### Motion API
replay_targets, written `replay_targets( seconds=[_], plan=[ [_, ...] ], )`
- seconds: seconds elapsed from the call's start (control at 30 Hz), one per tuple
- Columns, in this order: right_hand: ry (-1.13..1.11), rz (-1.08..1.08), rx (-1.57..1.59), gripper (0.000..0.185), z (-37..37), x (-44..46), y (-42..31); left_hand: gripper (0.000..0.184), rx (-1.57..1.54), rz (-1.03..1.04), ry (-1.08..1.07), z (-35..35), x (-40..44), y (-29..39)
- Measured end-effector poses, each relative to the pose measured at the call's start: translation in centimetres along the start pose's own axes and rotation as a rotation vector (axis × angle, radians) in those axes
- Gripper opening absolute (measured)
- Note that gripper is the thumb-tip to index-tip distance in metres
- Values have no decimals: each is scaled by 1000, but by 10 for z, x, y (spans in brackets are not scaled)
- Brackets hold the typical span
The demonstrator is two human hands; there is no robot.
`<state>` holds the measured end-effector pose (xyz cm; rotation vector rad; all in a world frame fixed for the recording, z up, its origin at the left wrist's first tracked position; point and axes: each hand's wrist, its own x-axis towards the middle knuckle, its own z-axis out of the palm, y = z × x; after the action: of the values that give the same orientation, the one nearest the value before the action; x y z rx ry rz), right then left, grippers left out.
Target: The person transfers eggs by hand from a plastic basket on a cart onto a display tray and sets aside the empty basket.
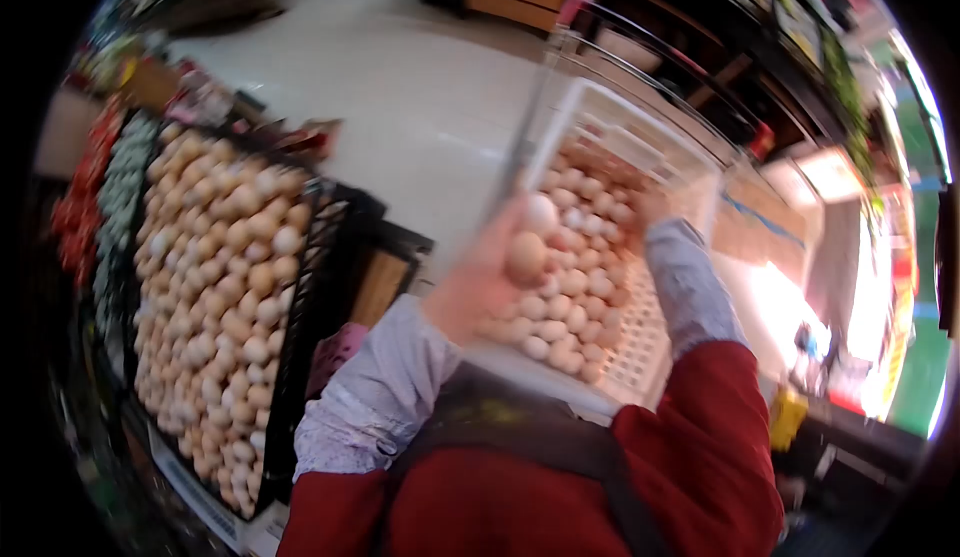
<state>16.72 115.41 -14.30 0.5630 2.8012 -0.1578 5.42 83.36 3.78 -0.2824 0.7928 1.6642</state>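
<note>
My left hand (478, 279) is closed around a few eggs at the left side of a white plastic basket (645, 332). A pale egg (541, 214) and a larger brown egg (527, 256) show at its fingers. Inside the basket lies a heap of light brown and whitish eggs (575, 283). My right hand (652, 209) reaches down at the basket's far right part, beside the eggs. Motion smears its fingers, so whether it grips anything cannot be made out.
The basket rests in a metal shopping cart (580, 42). To the left stands a black crate (318, 222) heaped with eggs (215, 297), beside rows of greenish eggs (122, 187) and red packets (85, 207). Dark shelving (720, 67) runs along the far right.
</note>
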Motion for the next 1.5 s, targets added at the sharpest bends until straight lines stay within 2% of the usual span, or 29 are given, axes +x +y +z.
replay_targets(
  seconds=[0.07,0.1,0.13,0.17,0.2,0.23,0.3,0.33,0.37,0.4,0.5,0.57,0.63,0.67,0.73,0.77,0.83,0.9,0.93,0.97,1.03,1.07,1.1,1.17,1.23,1.37,1.4,1.47,1.5],
  plan=[
    [157,25,-21,39,16,-1,3,34,-58,9,-120,-22,-17,3],
    [114,30,86,40,18,2,3,32,-76,29,-218,-32,-28,5],
    [65,29,184,41,21,7,9,31,-96,21,-195,-36,-45,11],
    [237,-82,199,41,53,19,31,30,-120,13,-174,-36,-63,16],
    [230,-91,113,29,29,9,11,30,-70,58,-73,-38,-80,21],
    [243,-144,177,32,51,22,32,30,-26,92,25,-42,-98,26],
    [108,-78,97,40,20,14,12,31,-2,204,94,-55,-136,36],
    [120,-121,6,42,25,22,21,30,68,262,119,-64,-153,39],
    [436,-293,-24,42,39,24,31,30,144,310,144,-73,-172,43],
    [216,-122,78,41,26,21,26,28,143,352,240,-80,-192,46],
    [180,-127,291,43,15,22,33,29,266,589,305,-120,-256,54],
    [138,-135,376,41,19,30,47,29,61,735,360,-150,-299,65],
    [187,-76,347,50,33,45,82,29,254,773,377,-173,-365,83],
    [192,-87,343,50,29,45,87,31,250,869,525,-187,-386,90],
    [-77,176,968,56,3,39,91,33,322,959,837,-203,-428,102],
    [-70,168,965,56,-16,28,79,32,398,953,998,-207,-451,110],
    [71,416,1397,58,-48,-2,60,42,488,945,1066,-309,-493,135],
    [106,326,1619,59,-80,-18,41,42,598,823,1395,-349,-533,161],
    [148,337,1701,59,-97,-32,29,46,586,815,1397,-378,-553,173],
    [265,235,1623,60,-128,-61,-35,51,578,810,1398,-404,-571,187],
    [416,313,1638,59,-160,-80,-96,54,806,770,1638,-438,-597,211],
    [517,173,1593,56,-169,-94,-132,52,975,774,1722,-459,-609,225],
    [387,195,1668,52,-209,-111,-192,51,1146,773,1803,-483,-617,235],
    [303,63,1693,52,-228,-97,-233,48,1164,789,1812,-524,-629,256],
    [282,-12,1672,50,-257,-97,-314,45,1191,803,1810,-554,-635,271],
    [-121,-330,1515,54,-296,-72,-476,41,1374,865,1769,-599,-634,287],
    [-154,-337,1471,52,-304,-74,-533,41,1408,884,1765,-611,-634,288],
    [-449,-529,1417,57,-307,-60,-625,45,1447,884,1761,-626,-634,291],
    [-342,-557,1220,54,-305,-60,-674,45,1437,893,1754,-628,-636,291]
  ],
)
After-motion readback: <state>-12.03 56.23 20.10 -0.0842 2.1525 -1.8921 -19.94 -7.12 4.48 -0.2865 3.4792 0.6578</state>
